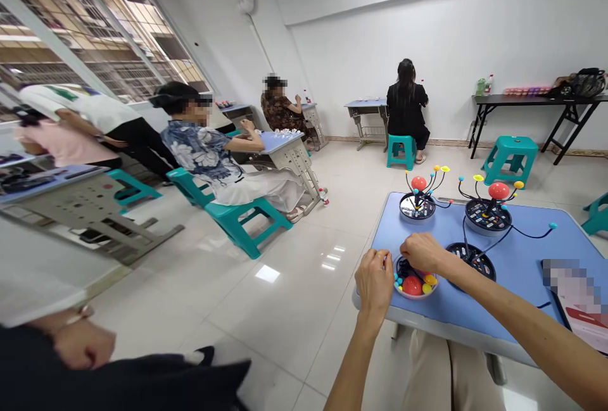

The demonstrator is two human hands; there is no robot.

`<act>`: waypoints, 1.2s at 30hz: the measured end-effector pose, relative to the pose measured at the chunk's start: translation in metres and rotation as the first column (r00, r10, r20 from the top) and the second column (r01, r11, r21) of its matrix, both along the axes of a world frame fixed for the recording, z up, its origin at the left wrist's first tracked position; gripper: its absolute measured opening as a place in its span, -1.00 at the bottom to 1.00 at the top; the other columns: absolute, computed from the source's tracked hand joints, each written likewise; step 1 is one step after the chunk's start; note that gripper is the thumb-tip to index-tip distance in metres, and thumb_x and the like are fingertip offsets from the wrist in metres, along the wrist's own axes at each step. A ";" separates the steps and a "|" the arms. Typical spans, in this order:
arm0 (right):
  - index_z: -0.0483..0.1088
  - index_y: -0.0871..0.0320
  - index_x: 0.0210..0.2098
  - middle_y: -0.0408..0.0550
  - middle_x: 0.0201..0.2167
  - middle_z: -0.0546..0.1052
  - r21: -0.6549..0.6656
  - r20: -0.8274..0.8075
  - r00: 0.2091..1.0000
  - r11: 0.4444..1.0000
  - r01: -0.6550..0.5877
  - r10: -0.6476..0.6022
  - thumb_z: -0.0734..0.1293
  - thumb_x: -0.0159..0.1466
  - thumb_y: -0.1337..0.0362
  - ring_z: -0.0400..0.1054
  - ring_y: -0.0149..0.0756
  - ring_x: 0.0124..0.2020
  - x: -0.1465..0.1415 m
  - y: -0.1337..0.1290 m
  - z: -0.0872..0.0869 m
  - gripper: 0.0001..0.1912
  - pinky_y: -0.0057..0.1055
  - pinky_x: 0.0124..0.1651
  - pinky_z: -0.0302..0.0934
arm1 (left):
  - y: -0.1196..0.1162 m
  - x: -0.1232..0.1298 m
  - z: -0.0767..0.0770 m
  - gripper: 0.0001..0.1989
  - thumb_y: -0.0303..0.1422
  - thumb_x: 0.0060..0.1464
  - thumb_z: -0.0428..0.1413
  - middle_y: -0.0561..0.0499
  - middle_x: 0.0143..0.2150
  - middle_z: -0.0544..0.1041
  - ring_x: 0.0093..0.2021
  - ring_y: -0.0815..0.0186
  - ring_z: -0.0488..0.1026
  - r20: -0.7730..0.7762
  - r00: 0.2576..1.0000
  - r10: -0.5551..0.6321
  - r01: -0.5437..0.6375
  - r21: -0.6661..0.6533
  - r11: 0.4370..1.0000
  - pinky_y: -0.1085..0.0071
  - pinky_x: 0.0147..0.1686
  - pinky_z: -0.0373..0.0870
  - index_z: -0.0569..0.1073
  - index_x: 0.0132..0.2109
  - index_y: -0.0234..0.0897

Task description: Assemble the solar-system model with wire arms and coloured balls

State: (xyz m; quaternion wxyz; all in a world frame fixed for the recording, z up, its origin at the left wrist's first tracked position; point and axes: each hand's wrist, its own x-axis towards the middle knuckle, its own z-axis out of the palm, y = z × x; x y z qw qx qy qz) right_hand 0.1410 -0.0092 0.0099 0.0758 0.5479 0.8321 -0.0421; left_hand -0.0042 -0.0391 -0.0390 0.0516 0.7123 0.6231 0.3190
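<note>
A round shallow bowl (416, 296) at the near edge of the blue table holds a red ball (412, 286), small yellow and blue balls, and black parts. Against the bowl's left side is my left hand (373, 281), its fingers curled together; what they grip is hidden. My right hand (424, 251) is closed over the bowl's back rim, and I cannot make out what is in its fingers. Just right of it lies a black round base (482, 266) with printed labels. Farther back stand two planet models, a left one (418, 184) and a right one (498, 192), each with a red ball and bent black arms.
A phone (577, 309) lies on the table (536, 259) at right. At lower left, a person's hand (83, 341) and dark clothing are close by. Other people sit at desks beyond. A green stool (510, 151) stands behind the table, near a black side table (532, 101).
</note>
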 end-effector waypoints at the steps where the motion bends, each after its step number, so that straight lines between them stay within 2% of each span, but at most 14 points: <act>1: 0.56 0.20 -0.25 0.16 -0.26 0.62 0.009 0.003 1.000 1.000 -0.029 0.029 0.21 0.25 0.45 0.52 -0.09 -0.21 -0.003 0.000 -0.003 -0.72 -0.40 -0.35 0.15 | 0.001 0.000 -0.001 -0.82 -0.42 0.19 0.06 -0.02 -0.28 0.55 -0.29 0.29 0.48 -0.010 1.000 0.002 -0.002 -0.028 1.000 0.41 -0.30 0.28 0.57 -0.22 -0.22; 5: 0.55 0.27 -0.26 0.22 -0.30 0.60 0.031 0.022 0.991 0.991 -0.132 0.132 0.20 0.27 0.50 0.51 -0.10 -0.21 -0.011 0.002 -0.012 -0.74 -0.39 -0.29 0.18 | -0.001 0.003 -0.006 -0.81 -0.42 0.20 0.04 -0.05 -0.26 0.55 -0.25 0.27 0.49 -0.019 1.000 -0.010 0.008 -0.086 0.996 0.41 -0.28 0.29 0.57 -0.18 -0.23; 10: 0.53 0.29 -0.33 0.22 -0.35 0.59 0.042 0.046 0.973 0.973 -0.228 0.226 0.19 0.30 0.48 0.49 -0.08 -0.21 -0.011 0.004 -0.016 -0.74 -0.35 -0.27 0.18 | -0.003 0.005 -0.009 -0.79 -0.46 0.20 0.01 -0.06 -0.27 0.55 -0.23 0.24 0.49 0.004 1.000 -0.016 0.016 -0.084 0.996 0.38 -0.25 0.31 0.56 -0.19 -0.25; 16: 0.49 0.28 -0.25 0.16 -0.28 0.57 0.091 0.041 0.965 0.960 -0.264 0.261 0.18 0.28 0.52 0.46 -0.16 -0.21 0.004 0.005 -0.011 -0.76 -0.39 -0.30 0.12 | -0.001 0.003 -0.013 -0.80 -0.45 0.20 0.02 -0.06 -0.27 0.55 -0.27 0.26 0.49 0.061 0.998 -0.036 0.039 -0.046 0.998 0.38 -0.24 0.33 0.55 -0.19 -0.28; 19: 0.48 0.27 -0.23 0.17 -0.24 0.55 0.184 -0.035 0.988 0.972 -0.144 0.153 0.16 0.30 0.46 0.42 -0.15 -0.18 0.016 0.002 0.001 -0.75 -0.40 -0.33 0.08 | -0.002 0.002 -0.013 -0.80 -0.44 0.21 0.01 -0.05 -0.24 0.54 -0.32 0.30 0.47 0.091 0.995 -0.029 0.029 0.010 1.000 0.40 -0.26 0.33 0.53 -0.15 -0.28; 21: 0.49 0.25 -0.27 0.14 -0.29 0.55 0.236 -0.117 0.993 0.972 0.009 0.019 0.16 0.28 0.42 0.42 -0.18 -0.25 0.025 -0.002 0.013 -0.75 -0.41 -0.35 0.05 | -0.004 0.005 -0.010 -0.79 -0.43 0.24 -0.02 -0.05 -0.23 0.51 -0.31 0.31 0.46 0.082 0.996 -0.042 0.036 0.070 0.997 0.41 -0.27 0.33 0.52 -0.13 -0.27; 23: 0.48 0.22 -0.34 0.06 -0.40 0.55 0.237 -0.239 0.966 0.958 0.161 -0.104 0.17 0.23 0.42 0.39 -0.25 -0.36 0.033 -0.007 0.024 -0.76 -0.42 -0.38 0.03 | -0.004 0.010 -0.005 -0.76 -0.43 0.27 -0.07 -0.05 -0.24 0.50 -0.28 0.31 0.46 0.011 0.994 -0.110 0.108 0.082 0.991 0.42 -0.27 0.31 0.51 -0.15 -0.26; 25: 0.46 0.20 -0.38 -0.06 -0.52 0.50 0.170 -0.438 0.884 0.950 0.261 -0.165 0.19 0.15 0.44 0.34 -0.33 -0.47 0.041 -0.015 0.033 -0.79 -0.45 -0.42 0.02 | -0.003 0.019 0.001 -0.73 -0.44 0.28 -0.10 -0.05 -0.23 0.49 -0.25 0.30 0.45 -0.107 0.975 -0.195 0.197 0.006 0.980 0.42 -0.31 0.29 0.51 -0.18 -0.24; 26: 0.45 0.18 -0.38 -0.12 -0.57 0.47 0.101 -0.563 0.805 0.951 0.293 -0.188 0.20 0.10 0.44 0.31 -0.36 -0.50 0.044 -0.019 0.037 -0.80 -0.47 -0.44 0.02 | -0.003 0.024 0.004 -0.72 -0.44 0.28 -0.11 -0.06 -0.22 0.50 -0.24 0.29 0.45 -0.169 0.960 -0.225 0.220 -0.051 0.974 0.42 -0.33 0.27 0.51 -0.20 -0.24; 29: 0.40 0.17 -0.35 -0.24 -0.65 0.41 -0.165 -0.835 0.477 0.951 0.261 -0.275 0.20 0.00 0.43 0.26 -0.43 -0.60 0.053 -0.032 0.042 -0.76 -0.53 -0.51 0.05 | 0.000 0.037 0.014 -0.71 -0.47 0.27 -0.11 -0.11 -0.16 0.50 -0.18 0.24 0.46 -0.326 0.908 -0.263 0.201 -0.211 0.956 0.41 -0.37 0.24 0.52 -0.21 -0.27; 32: 0.37 0.16 -0.42 -0.26 -0.67 0.39 -0.345 -0.904 0.203 0.923 0.168 -0.375 0.21 -0.04 0.37 0.20 -0.47 -0.65 0.059 -0.044 0.043 -0.82 -0.55 -0.58 0.01 | 0.002 0.044 0.022 -0.70 -0.50 0.26 -0.12 -0.18 -0.14 0.49 -0.11 0.17 0.46 -0.420 0.861 -0.287 0.157 -0.317 0.935 0.39 -0.34 0.23 0.52 -0.18 -0.31; 34: 0.37 0.17 -0.48 -0.26 -0.68 0.37 -0.410 -0.902 0.087 0.902 0.134 -0.423 0.23 -0.06 0.33 0.16 -0.50 -0.66 0.061 -0.050 0.044 -0.86 -0.56 -0.61 -0.03 | 0.003 0.046 0.026 -0.67 -0.52 0.25 -0.14 -0.21 -0.16 0.50 -0.11 0.15 0.47 -0.445 0.846 -0.294 0.137 -0.352 0.926 0.37 -0.33 0.23 0.53 -0.18 -0.32; 36: 0.39 0.19 -0.51 -0.24 -0.69 0.37 -0.450 -0.891 0.007 0.886 0.113 -0.454 0.25 -0.07 0.31 0.13 -0.52 -0.67 0.064 -0.057 0.045 -0.87 -0.56 -0.62 -0.07 | 0.006 0.047 0.030 -0.66 -0.52 0.24 -0.15 -0.22 -0.18 0.52 -0.14 0.15 0.49 -0.451 0.841 -0.300 0.131 -0.367 0.921 0.36 -0.34 0.22 0.54 -0.20 -0.33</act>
